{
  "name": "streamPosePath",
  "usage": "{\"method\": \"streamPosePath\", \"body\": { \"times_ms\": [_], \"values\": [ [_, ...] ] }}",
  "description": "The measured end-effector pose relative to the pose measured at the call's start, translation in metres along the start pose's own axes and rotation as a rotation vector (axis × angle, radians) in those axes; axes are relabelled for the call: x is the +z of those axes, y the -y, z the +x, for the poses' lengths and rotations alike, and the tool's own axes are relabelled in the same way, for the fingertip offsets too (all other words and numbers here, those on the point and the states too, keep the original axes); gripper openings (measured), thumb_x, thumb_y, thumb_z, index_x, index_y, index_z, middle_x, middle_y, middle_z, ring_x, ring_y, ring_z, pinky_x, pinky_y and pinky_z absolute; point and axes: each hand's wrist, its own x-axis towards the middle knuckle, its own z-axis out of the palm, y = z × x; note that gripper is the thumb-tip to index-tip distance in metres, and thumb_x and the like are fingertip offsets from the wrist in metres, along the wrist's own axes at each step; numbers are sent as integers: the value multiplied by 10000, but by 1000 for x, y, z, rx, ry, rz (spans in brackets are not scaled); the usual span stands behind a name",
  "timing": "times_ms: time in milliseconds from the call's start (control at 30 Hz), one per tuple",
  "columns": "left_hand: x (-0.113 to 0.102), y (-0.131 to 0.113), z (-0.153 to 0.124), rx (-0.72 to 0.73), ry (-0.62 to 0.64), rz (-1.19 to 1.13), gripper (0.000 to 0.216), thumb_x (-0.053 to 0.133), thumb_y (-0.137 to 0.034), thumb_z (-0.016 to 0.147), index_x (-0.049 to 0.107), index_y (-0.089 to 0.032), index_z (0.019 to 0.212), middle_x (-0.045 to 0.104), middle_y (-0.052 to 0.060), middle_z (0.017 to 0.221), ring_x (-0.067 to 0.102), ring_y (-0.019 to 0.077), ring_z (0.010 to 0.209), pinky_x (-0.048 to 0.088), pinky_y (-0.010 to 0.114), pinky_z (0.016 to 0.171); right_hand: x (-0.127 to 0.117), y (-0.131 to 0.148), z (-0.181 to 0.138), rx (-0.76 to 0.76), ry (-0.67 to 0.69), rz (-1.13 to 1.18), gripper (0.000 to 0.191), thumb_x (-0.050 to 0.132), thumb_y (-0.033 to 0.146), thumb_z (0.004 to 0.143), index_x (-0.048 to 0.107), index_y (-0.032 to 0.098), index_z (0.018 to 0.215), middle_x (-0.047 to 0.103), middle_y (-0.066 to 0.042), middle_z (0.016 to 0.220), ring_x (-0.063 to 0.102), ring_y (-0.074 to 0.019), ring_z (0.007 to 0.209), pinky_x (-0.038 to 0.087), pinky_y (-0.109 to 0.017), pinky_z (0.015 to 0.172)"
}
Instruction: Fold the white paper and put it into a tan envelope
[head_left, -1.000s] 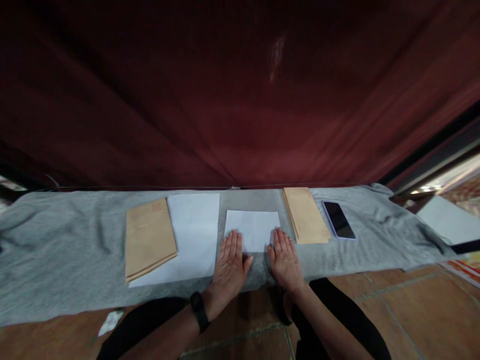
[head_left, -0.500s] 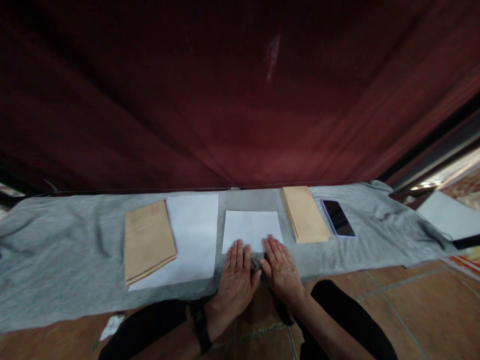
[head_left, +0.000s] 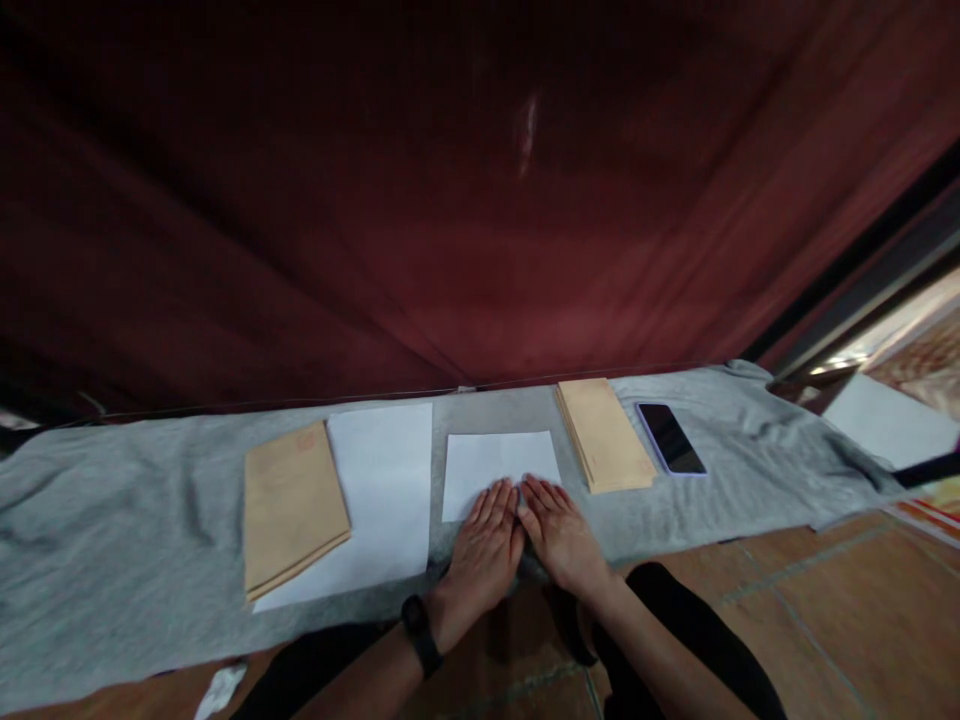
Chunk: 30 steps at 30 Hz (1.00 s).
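Observation:
A folded white sheet (head_left: pixel 495 460) lies in the middle of the grey cloth (head_left: pixel 135 520). My left hand (head_left: pixel 486 548) and my right hand (head_left: pixel 559 535) rest flat side by side on the sheet's near edge, fingers stretched out and almost touching. A black band sits on my left wrist. Neither hand holds anything.
Left of the hands lies a larger white paper (head_left: pixel 379 490) with a stack of brown envelopes (head_left: pixel 292 505) partly on it. To the right are another stack of brown envelopes (head_left: pixel 604 432) and a dark phone (head_left: pixel 670 438). A dark red curtain (head_left: pixel 450 200) hangs behind. Tiled floor (head_left: pixel 840 620) is below.
Both hands have slid inward along the sheet's near edge, from its two corners to its middle, until they lie next to each other.

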Motion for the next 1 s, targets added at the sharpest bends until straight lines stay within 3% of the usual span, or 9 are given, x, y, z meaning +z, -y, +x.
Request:
{"method": "streamPosePath", "body": {
  "times_ms": [267,367,600,800,1000],
  "values": [
    [10,25,36,-64,40,-47,501,259,-262,1022,397,-111,1479,411,137,1550,330,211,1464,304,438,1199,-5,1,2,8,54,-37,445,372,371,1039,544,186,1406,516,-96,1481,491,-261,1356,382,-437,1132],
    [12,27,52,-115,85,-31,520,268,-266,1012,379,-86,1488,364,142,1575,288,223,1482,265,445,1215,-6,0,2,-19,80,-60,459,432,365,1020,515,179,1431,491,-100,1502,486,-277,1357,380,-443,1133],
    [17,25,72,-172,58,-6,537,281,-274,1005,354,-79,1501,352,142,1583,225,222,1505,186,462,1237,-7,-7,1,-65,110,-68,473,509,252,961,516,181,1429,462,-116,1521,484,-286,1355,389,-451,1123],
    [16,24,65,-142,55,20,535,273,-272,1011,345,-78,1505,343,140,1586,235,232,1501,194,484,1234,-19,-11,9,-48,128,32,413,417,201,986,578,233,1366,557,-63,1449,541,-220,1303,413,-395,1104],
    [7,9,30,-36,53,50,557,296,-364,1031,343,-74,1504,326,162,1589,239,264,1499,238,528,1212,-22,-25,24,172,95,45,409,382,225,998,588,120,1336,601,-148,1384,562,-231,1281,428,-357,1078]
  ]
}}
